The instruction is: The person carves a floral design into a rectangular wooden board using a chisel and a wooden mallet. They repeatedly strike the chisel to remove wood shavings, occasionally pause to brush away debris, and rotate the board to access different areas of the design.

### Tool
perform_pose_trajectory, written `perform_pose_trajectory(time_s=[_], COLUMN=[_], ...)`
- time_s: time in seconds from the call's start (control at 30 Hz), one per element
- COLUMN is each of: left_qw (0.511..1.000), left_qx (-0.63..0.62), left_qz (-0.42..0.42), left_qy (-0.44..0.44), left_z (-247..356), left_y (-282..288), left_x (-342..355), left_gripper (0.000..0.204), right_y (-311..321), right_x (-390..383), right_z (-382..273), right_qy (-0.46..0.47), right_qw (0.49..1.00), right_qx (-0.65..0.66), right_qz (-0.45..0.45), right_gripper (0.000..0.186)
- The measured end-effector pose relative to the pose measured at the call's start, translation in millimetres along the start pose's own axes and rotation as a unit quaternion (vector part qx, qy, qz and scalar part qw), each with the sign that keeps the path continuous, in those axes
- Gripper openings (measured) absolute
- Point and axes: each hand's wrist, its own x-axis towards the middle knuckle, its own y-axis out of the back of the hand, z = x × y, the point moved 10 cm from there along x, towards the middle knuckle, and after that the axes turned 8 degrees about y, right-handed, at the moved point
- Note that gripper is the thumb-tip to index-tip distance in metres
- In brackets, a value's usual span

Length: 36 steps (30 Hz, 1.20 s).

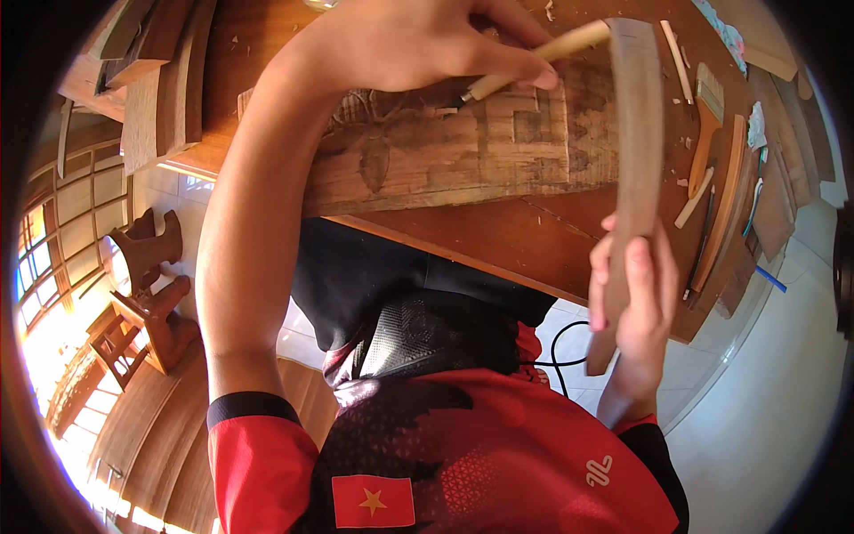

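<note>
My left hand point(418, 40) is closed around the pale wooden handle of a chisel point(580, 41), which slants down to the left. Its metal tip meets a carved wooden board point(436, 160) lying along the table's near edge. Recessed shapes and leaf-like relief show on the board, partly covered by my left forearm. My right hand point(636, 289) grips a long, flat wooden striking bar point(639, 142) near its lower end. The bar's upper end is at the butt of the chisel handle; whether they touch I cannot tell.
On the brown table point(534, 240) at right lie a brush point(705, 125), a pale stick point(676, 62), another short stick point(695, 198) and wood strips point(725, 205). Wood chips are scattered about. Planks point(165, 98) are stacked at far left. A wooden chair point(147, 329) stands lower left.
</note>
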Motion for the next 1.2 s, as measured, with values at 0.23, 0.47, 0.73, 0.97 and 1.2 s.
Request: perform_pose_trajectory(time_s=[0.23,0.47,0.73,0.97,1.2], left_qw=[0.998,0.997,0.996,0.994,0.993], left_qx=[0.012,0.041,0.035,0.050,0.042], left_qz=[0.056,0.057,0.084,0.095,0.109], left_qy=[0.037,0.014,-0.008,0.038,0.036], left_z=[-9.3,-4.9,-7.0,-13.6,-7.1], left_y=[8.5,10.5,25.3,27.0,36.2], left_x=[-5.6,-9.9,-15.2,-16.6,-23.4], left_gripper=[0.022,0.022,0.021,0.020,0.022], right_y=[-15.3,-20.2,-18.6,-25.5,-24.6], right_x=[29.1,51.5,72.9,86.1,89.7], right_z=[-26.4,-36.8,-50.3,-57.8,-72.0], right_qy=[0.006,-0.015,0.011,0.011,0.050], right_qw=[0.997,0.992,0.990,0.986,0.988], right_qx=[-0.043,-0.068,-0.089,-0.099,-0.087], right_qz=[-0.057,-0.108,-0.109,-0.137,-0.115], right_gripper=[0.043,0.047,0.049,0.048,0.049])
